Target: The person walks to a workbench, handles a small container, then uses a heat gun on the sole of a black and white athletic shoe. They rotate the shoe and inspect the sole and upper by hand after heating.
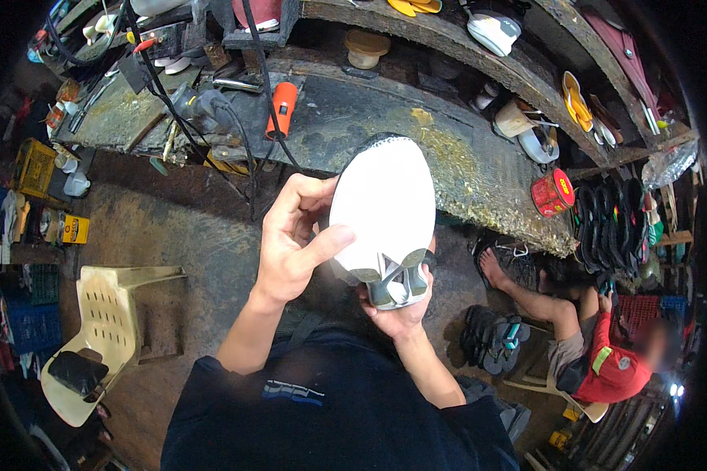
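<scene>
In front of my chest I hold a shoe [382, 206] with its broad white sole facing up at me. Grey and white pieces show at its near, heel end, and a dark stitched-looking edge runs round the far tip. My left hand [297, 239] grips the left edge, thumb on the white surface and fingers partly hidden behind. The heel end rests in my right hand [403, 310], whose fingers curl round it from below and the right. The upper side of the shoe is hidden.
Beyond the shoe runs a worn workbench [353, 110] with an orange cylinder [282, 111], hanging black cables and a red can [552, 192]. A shelf [440, 39] holds shoes. A cream plastic chair [102, 337] stands left; a seated person in red [617, 369] and several sandals [495, 339] are right.
</scene>
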`<state>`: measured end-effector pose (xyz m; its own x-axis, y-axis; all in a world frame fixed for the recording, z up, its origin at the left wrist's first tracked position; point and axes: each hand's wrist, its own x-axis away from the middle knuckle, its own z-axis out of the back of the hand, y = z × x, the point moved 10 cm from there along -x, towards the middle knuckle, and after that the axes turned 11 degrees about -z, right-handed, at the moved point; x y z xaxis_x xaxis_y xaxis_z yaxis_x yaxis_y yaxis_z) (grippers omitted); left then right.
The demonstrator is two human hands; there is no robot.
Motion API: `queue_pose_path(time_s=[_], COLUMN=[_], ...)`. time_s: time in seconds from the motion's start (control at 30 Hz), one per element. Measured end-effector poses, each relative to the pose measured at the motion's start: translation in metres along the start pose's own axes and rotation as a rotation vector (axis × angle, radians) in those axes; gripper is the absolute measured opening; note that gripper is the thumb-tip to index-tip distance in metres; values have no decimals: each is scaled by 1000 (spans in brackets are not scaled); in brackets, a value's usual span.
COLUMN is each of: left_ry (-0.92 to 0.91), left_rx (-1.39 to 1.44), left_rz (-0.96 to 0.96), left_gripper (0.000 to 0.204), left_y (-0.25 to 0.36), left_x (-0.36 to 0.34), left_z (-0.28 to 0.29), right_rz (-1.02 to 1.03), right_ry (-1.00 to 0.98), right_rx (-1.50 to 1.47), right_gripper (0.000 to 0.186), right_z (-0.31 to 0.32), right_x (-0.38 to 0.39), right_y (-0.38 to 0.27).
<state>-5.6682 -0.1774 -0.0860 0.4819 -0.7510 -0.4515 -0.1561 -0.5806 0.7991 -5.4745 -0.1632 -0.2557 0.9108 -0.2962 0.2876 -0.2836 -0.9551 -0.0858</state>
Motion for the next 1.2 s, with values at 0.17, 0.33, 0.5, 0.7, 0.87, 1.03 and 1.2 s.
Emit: queue_pose_path(time_s=[0.17,0.33,0.5,0.7,0.87,1.03,1.2], left_ry=[0,18,28,41,-2,-7,-43], left_rx=[-50,-155,-157,-90,-61,-102,-234], left_rz=[-14,6,-31,-36,-86,-79,-59], left_gripper=[52,58,54,48,43,41,39], left_y=[15,28,28,16,17,22,24], left_x=[-3,-5,-3,4,5,6,7], left_z=[-2,-6,-2,4,-2,-3,-6], right_rz=[97,225,271,347,328,334,363], right_ry=[203,215,203,170,156,161,179], right_rx=[110,268,387,389,382,363,386], right_gripper=[93,88,78,77,75,74,74], right_z=[22,27,30,30,33,37,32], right_x=[13,25,36,44,45,45,47], right_y=[-21,-48,-60,-68,-68,-70,-72])
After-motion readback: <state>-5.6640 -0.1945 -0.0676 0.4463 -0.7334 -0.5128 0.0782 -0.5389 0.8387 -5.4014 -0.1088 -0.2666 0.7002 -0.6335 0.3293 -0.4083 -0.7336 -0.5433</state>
